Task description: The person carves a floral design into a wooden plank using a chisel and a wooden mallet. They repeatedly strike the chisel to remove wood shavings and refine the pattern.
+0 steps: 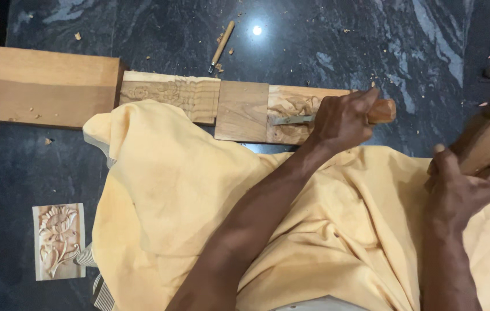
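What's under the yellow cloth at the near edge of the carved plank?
The yellow cloth overlaps the near edge of the carved plank; carving shows above the overlap. Whatever lies beneath the cloth is hidden, apart from a striped edge showing at the lower left.

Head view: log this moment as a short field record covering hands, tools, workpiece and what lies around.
left hand: grips a chisel by its wooden handle, blade lying on the plank
right hand: holds a wooden mallet, raised off to the side
workpiece: carved plank on the dark stone floor
nearby: plain board; spare chisel; small floral carved panel; wood chips scattered about
lap: yellow cloth
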`<state>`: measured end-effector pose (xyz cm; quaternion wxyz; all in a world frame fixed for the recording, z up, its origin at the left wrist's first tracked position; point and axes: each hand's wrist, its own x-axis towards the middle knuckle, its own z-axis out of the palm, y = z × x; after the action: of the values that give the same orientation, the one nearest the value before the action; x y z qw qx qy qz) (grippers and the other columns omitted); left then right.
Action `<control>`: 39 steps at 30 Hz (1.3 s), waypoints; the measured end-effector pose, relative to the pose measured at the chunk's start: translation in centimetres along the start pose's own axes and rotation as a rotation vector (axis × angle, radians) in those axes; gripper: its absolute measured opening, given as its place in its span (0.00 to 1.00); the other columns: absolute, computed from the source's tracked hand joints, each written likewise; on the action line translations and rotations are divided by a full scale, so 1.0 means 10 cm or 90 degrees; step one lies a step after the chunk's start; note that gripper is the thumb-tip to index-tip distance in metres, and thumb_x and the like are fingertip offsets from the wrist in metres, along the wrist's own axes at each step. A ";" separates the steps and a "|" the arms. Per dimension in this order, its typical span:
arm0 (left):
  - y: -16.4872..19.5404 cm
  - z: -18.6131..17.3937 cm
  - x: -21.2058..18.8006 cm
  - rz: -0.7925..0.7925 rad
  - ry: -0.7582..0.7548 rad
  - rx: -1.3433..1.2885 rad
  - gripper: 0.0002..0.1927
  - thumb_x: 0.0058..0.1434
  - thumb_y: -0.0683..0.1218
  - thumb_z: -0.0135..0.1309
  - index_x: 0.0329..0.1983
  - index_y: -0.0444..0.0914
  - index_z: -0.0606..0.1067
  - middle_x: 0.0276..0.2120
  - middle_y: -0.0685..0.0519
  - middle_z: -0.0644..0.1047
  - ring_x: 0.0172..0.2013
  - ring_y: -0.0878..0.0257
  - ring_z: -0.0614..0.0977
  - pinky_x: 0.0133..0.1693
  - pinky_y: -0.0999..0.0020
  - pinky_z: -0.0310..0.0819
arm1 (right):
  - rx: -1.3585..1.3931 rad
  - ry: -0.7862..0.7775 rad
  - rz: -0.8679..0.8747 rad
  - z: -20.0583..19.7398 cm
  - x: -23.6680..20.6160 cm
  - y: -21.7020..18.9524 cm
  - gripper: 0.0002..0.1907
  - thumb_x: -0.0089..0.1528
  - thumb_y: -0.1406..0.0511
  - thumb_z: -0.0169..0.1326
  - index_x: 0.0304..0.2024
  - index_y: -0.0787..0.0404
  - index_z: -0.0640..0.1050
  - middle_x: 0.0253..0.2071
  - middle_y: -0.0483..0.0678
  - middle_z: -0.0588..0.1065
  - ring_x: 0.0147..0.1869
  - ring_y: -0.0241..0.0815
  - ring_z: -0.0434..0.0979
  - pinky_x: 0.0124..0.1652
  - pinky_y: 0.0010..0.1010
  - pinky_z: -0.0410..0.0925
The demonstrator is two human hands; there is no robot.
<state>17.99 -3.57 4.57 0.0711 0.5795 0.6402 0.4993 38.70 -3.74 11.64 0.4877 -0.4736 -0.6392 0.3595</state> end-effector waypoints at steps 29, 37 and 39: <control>0.04 -0.03 0.04 0.016 0.028 -0.034 0.26 0.45 0.39 0.64 0.50 0.34 0.74 0.39 0.46 0.83 0.36 0.54 0.87 0.36 0.62 0.83 | 0.059 0.000 0.024 -0.07 -0.02 0.08 0.26 0.68 0.79 0.64 0.61 0.72 0.63 0.39 0.53 0.74 0.32 0.39 0.75 0.30 0.25 0.67; 0.02 -0.04 0.04 0.024 0.029 -0.050 0.21 0.46 0.38 0.62 0.45 0.37 0.74 0.36 0.47 0.83 0.34 0.56 0.87 0.35 0.63 0.83 | 0.017 0.024 0.042 -0.08 -0.03 0.10 0.28 0.66 0.76 0.63 0.62 0.69 0.62 0.39 0.51 0.75 0.33 0.38 0.76 0.31 0.25 0.68; 0.00 -0.03 0.04 0.007 0.013 -0.038 0.21 0.45 0.37 0.62 0.44 0.37 0.74 0.34 0.49 0.83 0.34 0.57 0.87 0.35 0.62 0.82 | 0.003 0.028 0.042 -0.05 -0.03 0.05 0.28 0.67 0.76 0.64 0.62 0.70 0.62 0.40 0.51 0.75 0.34 0.38 0.76 0.31 0.25 0.68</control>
<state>17.67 -3.38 4.92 0.0789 0.5754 0.6225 0.5246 39.34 -3.88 11.26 0.4908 -0.5011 -0.6115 0.3662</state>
